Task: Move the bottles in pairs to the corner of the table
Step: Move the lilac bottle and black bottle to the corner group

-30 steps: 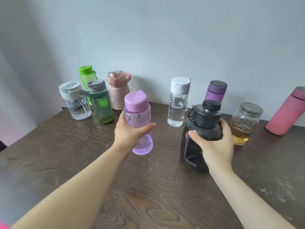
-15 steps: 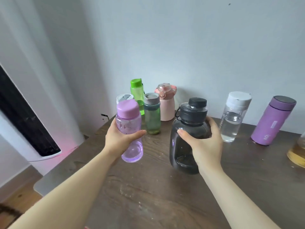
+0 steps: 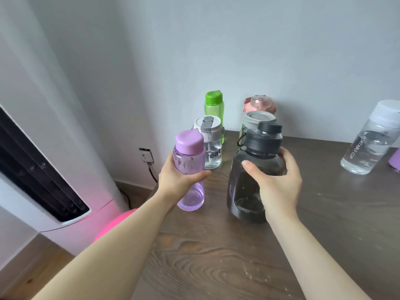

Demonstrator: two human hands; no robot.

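Your left hand (image 3: 179, 180) has its fingers wrapped tight around the purple bottle (image 3: 190, 169). Your right hand (image 3: 275, 180) grips the black jug (image 3: 251, 182) near its neck. Both sit just in front of the four bottles in the desk (image 3: 216, 256) corner. The purple bottle is close to the clear bottle (image 3: 211, 144), right by the desk edge. Set it down too far from the jug and it could fall off. Push forward too fast and you could knock the clear bottle over.
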